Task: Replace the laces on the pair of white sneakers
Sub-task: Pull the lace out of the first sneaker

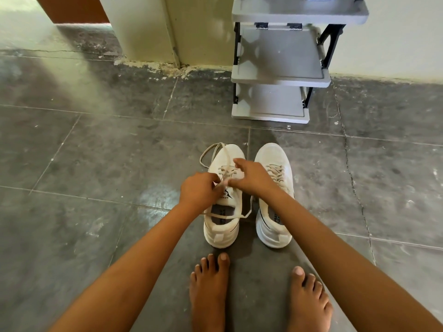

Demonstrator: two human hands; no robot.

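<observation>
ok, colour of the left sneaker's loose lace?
Cream flat lace, darker than the white left sneaker; head view.

Left sneaker [221, 230] beside right sneaker [272, 219] on floor [96, 152], rack [275, 68] behind them

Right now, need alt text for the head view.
The left hand and right hand pinch the loosened lace over the tongue of one white sneaker; the second sneaker, laced, stands beside it on a grey tiled floor. Bare feet show nearest the camera, a grey shelf rack beyond.
</observation>
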